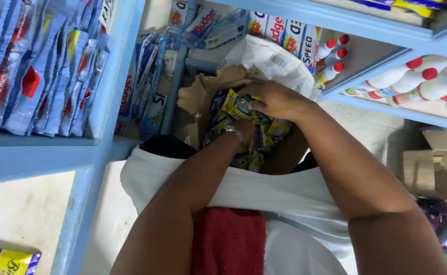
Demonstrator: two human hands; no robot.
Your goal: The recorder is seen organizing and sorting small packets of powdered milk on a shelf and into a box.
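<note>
Nearest, one red towel (228, 239); beyond, two hands: left (242, 130) buried, grip unclear, right (274, 99) clutching yellow-blue foil sachets (238, 107), uncountable.

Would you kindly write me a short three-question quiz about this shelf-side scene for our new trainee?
1. True or false: both hands reach into the torn cardboard box of small yellow-and-blue sachets.
2. Which hand lies on top of the sachets, nearer the white plastic bag? A) left hand B) right hand
3. What colour are the caps of the white bottles on the shelf at the right?

Key
1. True: the left hand is sunk among the sachets, and the right hand rests on them.
2. B.
3. Red.
</note>
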